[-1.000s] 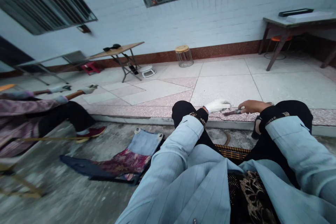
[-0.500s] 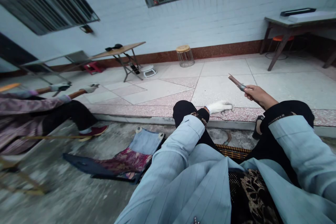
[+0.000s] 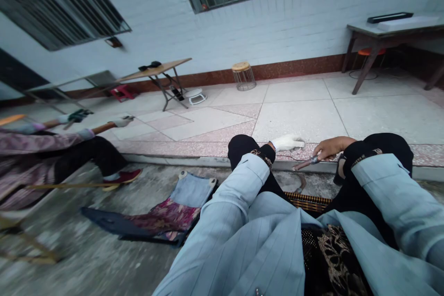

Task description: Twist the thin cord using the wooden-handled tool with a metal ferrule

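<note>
At the front edge of the pink-speckled tiled ledge (image 3: 208, 148), the right hand (image 3: 329, 148) is closed around a slim brown tool with a grey metallic collar (image 3: 305, 163), its tip angled down and to the left over the edge. Beside it, the left hand (image 3: 288, 142), in a white glove, is near a thin dark strand (image 3: 285, 156); whether it grips anything cannot be determined. Below, a curved brownish object (image 3: 301, 183) lies on grey concrete (image 3: 152, 268).

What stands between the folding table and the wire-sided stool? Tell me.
A low white stool stands between the folding table and the wire-sided stool, as the head view shows.
</note>
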A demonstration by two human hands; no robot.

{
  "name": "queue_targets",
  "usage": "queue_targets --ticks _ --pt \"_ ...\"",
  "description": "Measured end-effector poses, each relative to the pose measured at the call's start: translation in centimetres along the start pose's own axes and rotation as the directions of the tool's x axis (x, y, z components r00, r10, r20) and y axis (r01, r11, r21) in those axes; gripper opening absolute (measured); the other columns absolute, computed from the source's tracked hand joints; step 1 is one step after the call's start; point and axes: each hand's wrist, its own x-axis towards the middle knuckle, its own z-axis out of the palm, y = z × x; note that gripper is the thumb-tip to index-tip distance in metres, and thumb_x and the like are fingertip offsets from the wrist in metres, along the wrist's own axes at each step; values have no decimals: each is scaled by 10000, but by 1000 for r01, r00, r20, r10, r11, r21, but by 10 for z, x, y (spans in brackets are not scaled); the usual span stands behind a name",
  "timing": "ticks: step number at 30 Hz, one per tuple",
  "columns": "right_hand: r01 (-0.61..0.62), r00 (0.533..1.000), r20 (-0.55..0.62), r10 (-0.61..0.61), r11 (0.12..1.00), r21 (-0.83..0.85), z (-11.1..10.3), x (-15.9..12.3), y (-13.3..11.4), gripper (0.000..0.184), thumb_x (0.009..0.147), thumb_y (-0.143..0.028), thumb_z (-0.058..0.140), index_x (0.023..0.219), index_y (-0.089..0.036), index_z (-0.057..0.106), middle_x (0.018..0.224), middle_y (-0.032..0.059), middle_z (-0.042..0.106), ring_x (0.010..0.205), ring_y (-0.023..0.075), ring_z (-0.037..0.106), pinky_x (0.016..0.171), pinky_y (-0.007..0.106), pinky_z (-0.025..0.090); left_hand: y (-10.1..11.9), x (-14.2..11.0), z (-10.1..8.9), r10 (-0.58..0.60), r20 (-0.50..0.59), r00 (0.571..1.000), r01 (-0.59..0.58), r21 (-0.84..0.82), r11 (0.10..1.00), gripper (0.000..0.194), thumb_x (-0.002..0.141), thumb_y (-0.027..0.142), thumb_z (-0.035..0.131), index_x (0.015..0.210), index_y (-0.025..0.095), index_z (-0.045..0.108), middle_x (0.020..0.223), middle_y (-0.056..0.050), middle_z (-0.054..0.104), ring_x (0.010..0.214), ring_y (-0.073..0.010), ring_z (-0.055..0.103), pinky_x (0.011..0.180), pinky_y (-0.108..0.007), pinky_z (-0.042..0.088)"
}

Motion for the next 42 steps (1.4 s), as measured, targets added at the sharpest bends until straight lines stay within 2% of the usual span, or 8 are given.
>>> queue_targets --ticks 4,9,15,19,26,30,36,42 --pt "340 936 -202 -287 884 321 -10 -17 -6 443 821 -486 665 1125 -165 642 702 -5 625 577 103 505 548 229 392 8 3 5 49 -25 998 -49 -2 999 285 833 465 586 922 210 676 691 -43 572 651 -158 528 581 -271 435" --pt "533 698 -716 24 651 541 -24 -12 2 322 845 -488 637 899 -186 538 686 -5 575 522 88 463 481 210 364 12 7 13 65 21 998 -65 15 998 266 871 442 531 848 199 639 669 -23 523 610 -140 464 560 -260 428" --pt "-64 478 -834 275 958 279 -23 4 8 329 910 -454 537 1072 -175 601 781 83 666 680 182 601 582 270 429 21 -4 15 90 129 988 -97 48 994 259 846 476 576 783 233 641 608 2 510 588 -135 455 508 -228 405" --pt "-433 649 -739 183 887 -161 -12 8 8 338 899 -424 551 1107 -184 669 1015 153 704 949 278 645 754 347 445 28 -8 14 113 73 991 -117 60 991 226 844 429 597 765 222 643 639 7 556 606 -125 481 521 -212 403" --pt "42 998 -38 -41 999 21 -8 -1 7 434 795 -531 656 1025 -165 688 611 2 602 541 134 513 549 263 386 27 -7 9 129 -52 990 -127 37 991 193 872 362 583 821 188 650 657 -11 578 611 -124 469 549 -217 394" --pt "300 949 -190 -253 909 288 -14 -18 -4 440 825 -527 640 1074 -164 635 691 -9 601 564 99 474 554 236 383 24 -3 6 107 -60 992 -108 -21 994 214 888 378 562 860 187 652 657 -20 566 628 -133 478 541 -220 391" --pt "455 688 -724 46 750 480 -22 -14 -7 274 907 -455 531 947 -184 535 739 24 600 550 105 477 510 229 379 19 0 11 61 23 998 -60 -40 997 233 888 398 549 802 200 637 621 -24 515 614 -141 460 539 -238 403" --pt "-217 562 -800 212 971 105 -19 5 9 316 890 -423 567 1105 -196 611 856 91 685 724 199 614 618 284 422 17 -2 13 20 73 997 -21 16 1000 226 792 433 664 791 207 655 601 -26 516 576 -146 457 533 -274 421"
